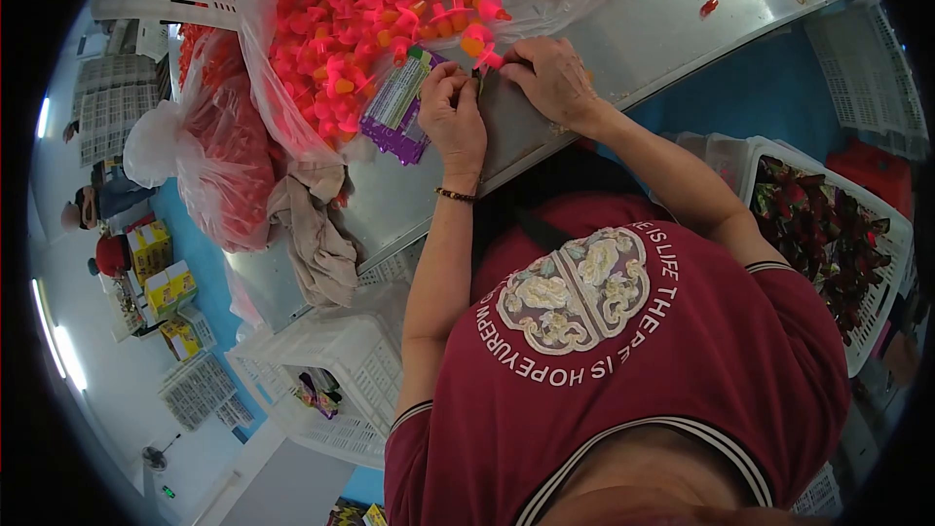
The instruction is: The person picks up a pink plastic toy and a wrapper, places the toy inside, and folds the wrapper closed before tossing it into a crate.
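Note:
Many bright pink plastic pieces, some with orange parts, lie heaped on clear plastic on the metal table. My left hand is closed in a pinch near a small dark item at its fingertips, too small to make out. Just right of it, my right hand has its fingers bent around the lower end of a pink and orange piece at the heap's edge. Purple and green printed packets lie flat on the table, beside my left hand.
A beige cloth hangs over the table's edge beside a tied bag of red pieces. White crates stand below and at the right, the right one holding dark red packets. People and yellow boxes are farther left.

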### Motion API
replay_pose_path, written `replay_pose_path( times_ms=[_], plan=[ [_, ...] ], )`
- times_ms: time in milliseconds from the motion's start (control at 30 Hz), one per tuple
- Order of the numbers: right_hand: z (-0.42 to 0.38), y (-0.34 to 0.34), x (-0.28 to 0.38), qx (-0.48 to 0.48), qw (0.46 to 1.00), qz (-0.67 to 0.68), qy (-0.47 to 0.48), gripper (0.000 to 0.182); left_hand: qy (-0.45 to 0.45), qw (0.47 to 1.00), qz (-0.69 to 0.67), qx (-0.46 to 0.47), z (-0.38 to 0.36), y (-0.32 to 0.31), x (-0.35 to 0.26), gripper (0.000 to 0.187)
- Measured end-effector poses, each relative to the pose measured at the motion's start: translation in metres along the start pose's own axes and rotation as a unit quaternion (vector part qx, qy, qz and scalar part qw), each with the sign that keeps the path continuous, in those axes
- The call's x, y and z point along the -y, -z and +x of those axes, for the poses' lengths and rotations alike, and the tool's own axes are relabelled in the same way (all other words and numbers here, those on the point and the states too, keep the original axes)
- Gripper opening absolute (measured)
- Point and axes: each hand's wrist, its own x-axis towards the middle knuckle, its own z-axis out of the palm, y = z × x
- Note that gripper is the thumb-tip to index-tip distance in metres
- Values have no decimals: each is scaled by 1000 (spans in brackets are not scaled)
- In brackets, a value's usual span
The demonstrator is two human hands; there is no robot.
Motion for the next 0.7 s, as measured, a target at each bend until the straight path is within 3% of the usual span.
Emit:
replay_pose_path(
  times_ms=[300, 400, 567, 700],
  plan=[
    [-9, -2, -8, -7, 997, -68, 41, 15, 97, 991, -94, -9, 2, -3, 1, 4],
    [-6, 4, -7, 34, 990, -123, 55, 12, 34, 998, -46, -19, 2, -2, -1, 5],
    [6, 23, -2, 65, 925, -299, 225, 7, -30, 999, -3, -20, 4, 1, 2, 4],
    [14, 29, 3, 55, 920, -294, 252, 9, -67, 997, 15, -15, 5, 7, -9, 4]
  ],
)
